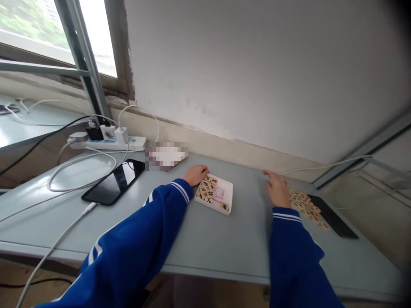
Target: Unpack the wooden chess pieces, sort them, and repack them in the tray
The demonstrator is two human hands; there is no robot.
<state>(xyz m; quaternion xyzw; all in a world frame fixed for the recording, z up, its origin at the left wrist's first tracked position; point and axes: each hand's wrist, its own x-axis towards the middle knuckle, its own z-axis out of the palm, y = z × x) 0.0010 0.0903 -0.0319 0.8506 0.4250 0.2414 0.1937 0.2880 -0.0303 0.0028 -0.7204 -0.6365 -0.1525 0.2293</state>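
White plastic-like in finish, the box (227, 188) with black-marked pieces (210, 193) is placed on the bench (244, 239). Its far left corner is touched by the left hand (195, 174); grip cannot be determined. The right hand (278, 188) is held loosely spread beside loose pieces (308, 207).

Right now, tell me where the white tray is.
In the head view, the white tray lies centrally on the table, with the left hand at its far left corner.

Blk smartphone (112, 184) lying at L, wht cable plug (89, 208) at its near end. Wht power strip (136, 143) behind it w/ blk & wht chargers (121, 135). Window (35, 23) top L, metal post (84, 47) in front.
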